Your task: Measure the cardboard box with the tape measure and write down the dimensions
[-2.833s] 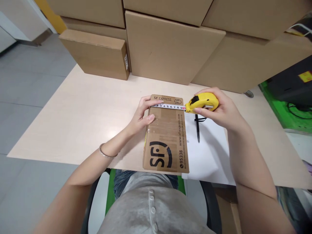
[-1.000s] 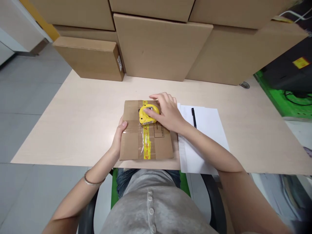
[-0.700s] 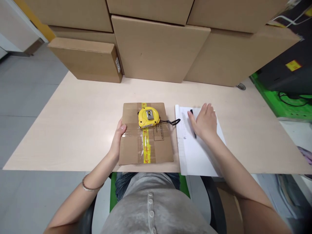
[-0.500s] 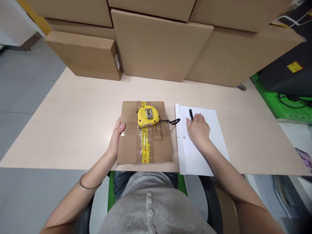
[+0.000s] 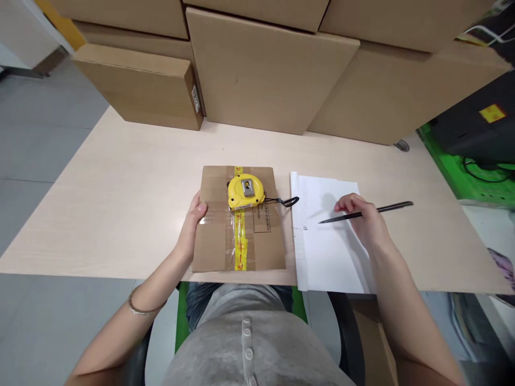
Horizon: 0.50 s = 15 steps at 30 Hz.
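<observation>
A flat cardboard box (image 5: 217,241) with yellow printed tape down its middle lies at the table's front edge. My left hand (image 5: 192,225) grips its left side, thumb on top; the other fingers are partly hidden. On the box rests a yellow tape measure (image 5: 238,198), its black wrist strap (image 5: 289,202) reaching right toward a notepad (image 5: 333,262). Above the notepad's white page, my right hand (image 5: 368,220) is closed around a slim black pen (image 5: 392,207). The pen's tip points left, over the page, and its other end sticks out to the right.
Large cardboard boxes (image 5: 269,75) stand stacked along the back of the table (image 5: 132,198). A smaller carton (image 5: 140,91) stands at the back left. A green surface (image 5: 454,174) with dark equipment and cables lies beyond the right edge.
My right hand has picked the black pen up from the notepad and moved right with it. My left hand, the box and the tape measure stay in place.
</observation>
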{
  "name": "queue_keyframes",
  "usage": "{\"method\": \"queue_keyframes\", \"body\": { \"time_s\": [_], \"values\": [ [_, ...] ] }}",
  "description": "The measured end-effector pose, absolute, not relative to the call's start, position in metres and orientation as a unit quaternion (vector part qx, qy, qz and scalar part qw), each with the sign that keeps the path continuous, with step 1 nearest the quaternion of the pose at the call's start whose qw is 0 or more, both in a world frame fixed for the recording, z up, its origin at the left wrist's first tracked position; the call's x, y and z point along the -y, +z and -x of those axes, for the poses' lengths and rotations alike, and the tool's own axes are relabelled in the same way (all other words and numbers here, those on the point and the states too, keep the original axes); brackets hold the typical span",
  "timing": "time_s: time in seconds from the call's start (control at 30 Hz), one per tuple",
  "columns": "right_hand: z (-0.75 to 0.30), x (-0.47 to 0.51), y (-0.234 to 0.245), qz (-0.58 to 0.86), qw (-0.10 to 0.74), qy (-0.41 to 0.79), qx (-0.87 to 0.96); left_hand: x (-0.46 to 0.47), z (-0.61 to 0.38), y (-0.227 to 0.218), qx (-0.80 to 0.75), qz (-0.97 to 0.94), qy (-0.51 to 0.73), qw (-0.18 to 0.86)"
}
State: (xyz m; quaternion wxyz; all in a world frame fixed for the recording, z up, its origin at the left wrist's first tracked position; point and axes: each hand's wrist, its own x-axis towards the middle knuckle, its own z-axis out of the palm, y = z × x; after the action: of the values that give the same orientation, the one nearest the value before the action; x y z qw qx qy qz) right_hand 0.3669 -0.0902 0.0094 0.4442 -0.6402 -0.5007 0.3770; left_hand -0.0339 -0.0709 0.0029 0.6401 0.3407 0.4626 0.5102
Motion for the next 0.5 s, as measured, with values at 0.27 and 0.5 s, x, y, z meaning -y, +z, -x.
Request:
{"method": "queue_keyframes", "body": {
  "time_s": [0.27, 0.5],
  "values": [
    [-0.341, 0.107, -0.012, 0.618, 0.337, 0.537, 0.464, 0.071, 0.034, 0.003, -0.455, -0.348, 0.512, 0.64],
    [-0.327, 0.108, -0.023, 0.636, 0.345, 0.487, 0.49, 0.07, 0.034, 0.002, -0.455, -0.356, 0.514, 0.634]
  ]
}}
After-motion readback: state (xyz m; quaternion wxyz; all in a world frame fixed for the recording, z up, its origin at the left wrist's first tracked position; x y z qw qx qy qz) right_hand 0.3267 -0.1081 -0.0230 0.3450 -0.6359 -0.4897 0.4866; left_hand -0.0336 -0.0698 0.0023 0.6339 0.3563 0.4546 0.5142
